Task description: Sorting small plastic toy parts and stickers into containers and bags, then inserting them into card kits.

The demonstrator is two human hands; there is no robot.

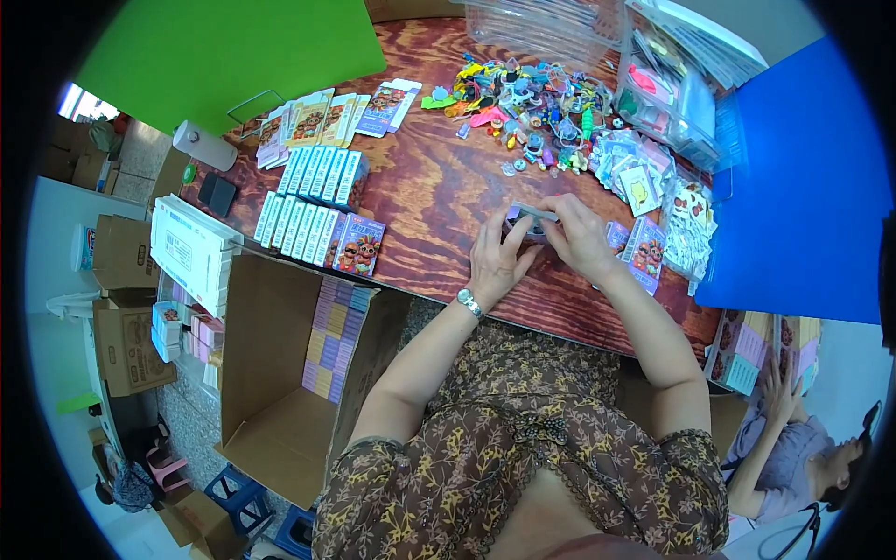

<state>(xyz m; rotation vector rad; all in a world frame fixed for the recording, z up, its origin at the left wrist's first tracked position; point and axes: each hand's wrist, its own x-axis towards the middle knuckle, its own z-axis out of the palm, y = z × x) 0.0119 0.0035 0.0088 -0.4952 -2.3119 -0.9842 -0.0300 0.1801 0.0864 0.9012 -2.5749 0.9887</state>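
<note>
Near the front edge of the table, my left hand [497, 258] closes around a small purple carton [514, 214], covering most of it. My right hand [581, 241] meets it from the other side, its fingers pinched at the carton's top on a greyish strip [538, 213]. Whether that strip is a flap or a separate piece cannot be made out. Right of my right hand lie purple printed cartons [646, 250]. Beyond them are a pile of flat printed packets [637, 177] and a heap of white stickers or cards [689, 224].
A heap of small colourful trinkets [546, 103] covers the far middle. Rows of upright cartons [303, 224] and flat cartons [322, 119] occupy the left. Clear plastic bins [667, 103] stand far right. An open cardboard box [271, 392] sits below; another person's hand [779, 397] shows at right.
</note>
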